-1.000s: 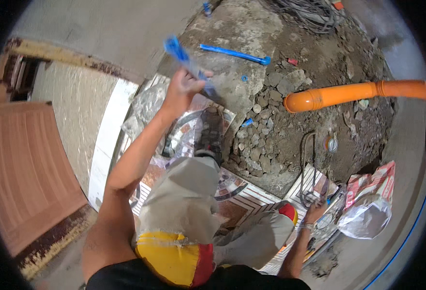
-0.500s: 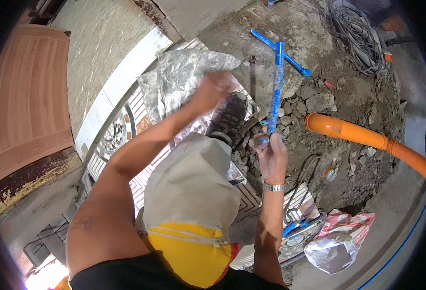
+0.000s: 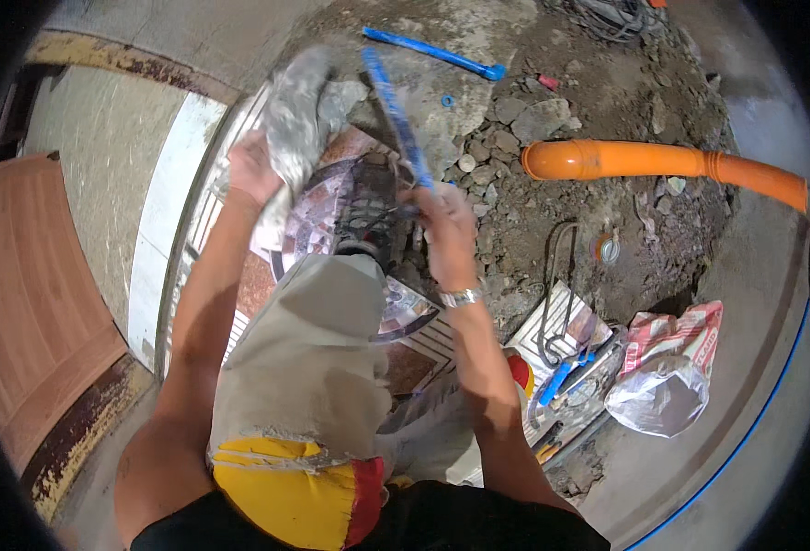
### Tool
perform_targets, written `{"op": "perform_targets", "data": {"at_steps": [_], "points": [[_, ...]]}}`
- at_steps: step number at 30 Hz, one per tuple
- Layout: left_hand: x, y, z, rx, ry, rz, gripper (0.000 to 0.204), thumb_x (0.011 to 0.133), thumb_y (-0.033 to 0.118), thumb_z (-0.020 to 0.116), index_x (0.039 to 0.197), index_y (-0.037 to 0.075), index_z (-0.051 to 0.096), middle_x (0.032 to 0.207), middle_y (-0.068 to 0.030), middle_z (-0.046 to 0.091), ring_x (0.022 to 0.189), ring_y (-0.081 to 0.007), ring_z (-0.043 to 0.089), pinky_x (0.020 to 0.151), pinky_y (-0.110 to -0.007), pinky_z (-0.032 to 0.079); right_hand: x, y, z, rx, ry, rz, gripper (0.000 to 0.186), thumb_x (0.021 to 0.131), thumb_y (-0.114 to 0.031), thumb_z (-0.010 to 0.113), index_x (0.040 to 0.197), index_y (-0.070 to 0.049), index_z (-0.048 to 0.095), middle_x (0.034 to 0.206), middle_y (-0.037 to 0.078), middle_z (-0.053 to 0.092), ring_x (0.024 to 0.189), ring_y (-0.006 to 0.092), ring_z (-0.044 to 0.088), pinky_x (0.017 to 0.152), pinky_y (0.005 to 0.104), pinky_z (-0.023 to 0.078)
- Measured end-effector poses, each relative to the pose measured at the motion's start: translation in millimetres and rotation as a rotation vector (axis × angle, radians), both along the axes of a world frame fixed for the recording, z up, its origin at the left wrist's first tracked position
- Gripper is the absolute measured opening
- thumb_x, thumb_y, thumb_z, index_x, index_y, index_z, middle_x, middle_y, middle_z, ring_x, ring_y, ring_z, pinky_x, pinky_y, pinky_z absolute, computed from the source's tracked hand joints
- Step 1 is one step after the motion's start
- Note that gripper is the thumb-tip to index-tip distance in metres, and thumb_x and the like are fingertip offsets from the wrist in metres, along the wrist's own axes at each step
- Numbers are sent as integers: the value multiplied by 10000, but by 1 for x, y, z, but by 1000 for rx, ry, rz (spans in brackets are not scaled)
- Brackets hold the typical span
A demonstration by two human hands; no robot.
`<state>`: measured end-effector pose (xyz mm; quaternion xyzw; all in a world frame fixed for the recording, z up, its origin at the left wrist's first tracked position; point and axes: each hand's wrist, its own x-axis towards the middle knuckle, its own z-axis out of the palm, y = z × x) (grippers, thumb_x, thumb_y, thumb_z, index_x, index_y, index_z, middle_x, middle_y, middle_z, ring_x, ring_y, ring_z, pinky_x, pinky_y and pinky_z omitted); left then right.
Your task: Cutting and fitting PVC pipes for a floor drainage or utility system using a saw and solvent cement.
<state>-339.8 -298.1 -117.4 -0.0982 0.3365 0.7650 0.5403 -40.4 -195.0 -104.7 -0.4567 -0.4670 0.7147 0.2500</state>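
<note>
My left hand (image 3: pixel 254 169) is closed on a crumpled grey sheet (image 3: pixel 296 115), whose material, dusty plastic or cloth, I cannot tell. The sheet is bunched up and blurred over patterned tiles (image 3: pixel 317 207). My right hand (image 3: pixel 445 225), blurred too, grips the lower end of a blue pipe (image 3: pixel 396 115), which slants up and to the left. Beneath and between my hands is my dark shoe (image 3: pixel 366 207). Beyond the held pipe lies a second blue pipe (image 3: pixel 432 53) with an elbow at its right end, and a small blue ring (image 3: pixel 447 101).
An orange drain pipe (image 3: pixel 634 159) lies across dug-up soil and rubble (image 3: pixel 497 151) at the right. Nearer are a bent metal rod (image 3: pixel 552 294), blue-handled tools (image 3: pixel 566 375) and an open white-and-red bag (image 3: pixel 662 399). A wooden door (image 3: pixel 46 303) stands at the left.
My left hand has taken hold of the grey sheet and bunched it up. The blue pipe in my right hand has tipped from near upright toward the left. The whole view has shifted.
</note>
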Motion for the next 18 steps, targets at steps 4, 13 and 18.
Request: {"op": "perform_targets", "data": {"at_steps": [4,13,18], "points": [[-52,-55,-105,65,-60,-289,377,984,194,518,1293,-21,546,1155,-191,652,1023,-297,665,909,-427,567,-82,-24,10,-217,279,94,178,969,-210,629,1025,-42,646,970,33,695,813,83,606,721,243,472],[15,55,-53,189,626,-421,431,1016,296,526,1359,36,519,1266,-127,625,1112,-194,609,957,-322,510,-113,17,1,191,28,84,256,919,-226,674,1008,12,640,871,64,678,739,97,571,686,268,457],[1,32,-82,148,84,-105,397,1037,328,404,1289,67,566,1238,-116,624,1149,-287,581,1021,-384,465,-126,11,1,443,-178,144,265,905,-220,650,1005,25,625,870,137,672,776,213,628,758,341,486]]}}
